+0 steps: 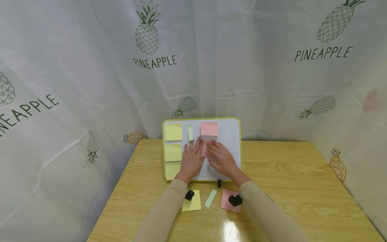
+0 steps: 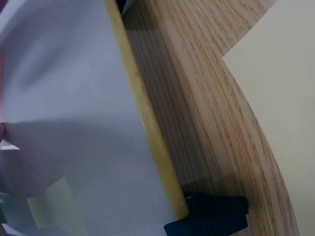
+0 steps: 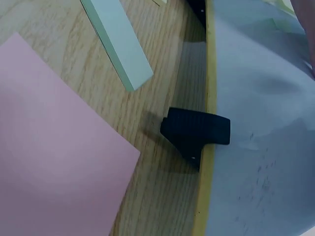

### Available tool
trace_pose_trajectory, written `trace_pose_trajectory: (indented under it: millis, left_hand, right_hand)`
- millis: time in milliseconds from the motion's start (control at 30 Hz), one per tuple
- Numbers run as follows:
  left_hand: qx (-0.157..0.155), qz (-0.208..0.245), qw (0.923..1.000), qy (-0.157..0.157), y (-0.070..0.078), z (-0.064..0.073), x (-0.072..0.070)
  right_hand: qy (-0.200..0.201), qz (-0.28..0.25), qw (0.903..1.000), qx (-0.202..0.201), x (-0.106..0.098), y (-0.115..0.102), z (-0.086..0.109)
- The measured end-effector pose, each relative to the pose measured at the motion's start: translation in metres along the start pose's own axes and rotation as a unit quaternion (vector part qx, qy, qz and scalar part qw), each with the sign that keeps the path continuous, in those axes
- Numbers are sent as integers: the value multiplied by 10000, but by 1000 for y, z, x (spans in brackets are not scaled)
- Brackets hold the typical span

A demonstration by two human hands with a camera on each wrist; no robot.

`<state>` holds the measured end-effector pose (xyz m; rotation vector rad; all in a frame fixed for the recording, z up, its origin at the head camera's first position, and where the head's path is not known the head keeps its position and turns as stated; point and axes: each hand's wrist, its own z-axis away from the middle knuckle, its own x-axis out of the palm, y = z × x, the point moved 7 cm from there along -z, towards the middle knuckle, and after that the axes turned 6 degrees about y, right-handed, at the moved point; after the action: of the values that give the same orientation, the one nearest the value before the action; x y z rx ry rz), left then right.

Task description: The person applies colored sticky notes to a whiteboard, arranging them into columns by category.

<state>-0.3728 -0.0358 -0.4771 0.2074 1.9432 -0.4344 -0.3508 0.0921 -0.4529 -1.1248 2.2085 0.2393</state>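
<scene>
A whiteboard point(image 1: 229, 151) with a yellow frame stands propped on the table. My left hand point(image 1: 192, 159) lies with its fingers extended on the board, touching the left edge of a pink sticky note point(image 1: 204, 149). From the other side my right hand point(image 1: 223, 158) reaches over that note, fingers nearly straight, covering much of it. Above them is another pink sticky note point(image 1: 209, 129). A narrow green strip point(image 1: 190, 132) sits above my left fingertips. Three yellow sticky notes run down the board's left side, the top one point(image 1: 173, 131) beside the strip.
Before the board lie a yellow note pad point(image 1: 195, 203), a narrow green pad point(image 1: 210, 198) and a pink pad point(image 1: 226, 201). Black feet point(image 3: 197, 129) hold the board's lower edge. Behind the wooden table point(image 1: 290, 174) hangs a pineapple-print curtain point(image 1: 235, 67).
</scene>
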Motion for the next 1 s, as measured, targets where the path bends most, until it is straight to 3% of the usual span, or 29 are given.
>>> trace_pose_trajectory:
  millis: [233, 467, 767, 1000]
  left_hand:
    - [15, 67, 10000, 3, 1, -1, 1]
    - [7, 30, 10000, -19, 0, -1, 0]
    - [-65, 113, 9999, -86, 0, -2, 4]
    - [-152, 167, 9997, 92, 2, 1, -1]
  right_hand:
    - [-732, 178, 9972, 46, 7, 3, -1]
    - [-1428, 605, 9879, 102, 16, 6, 3]
    - [-1651, 532, 9843, 341, 14, 8, 8]
    - [-1646, 498, 9838, 514, 8, 12, 13]
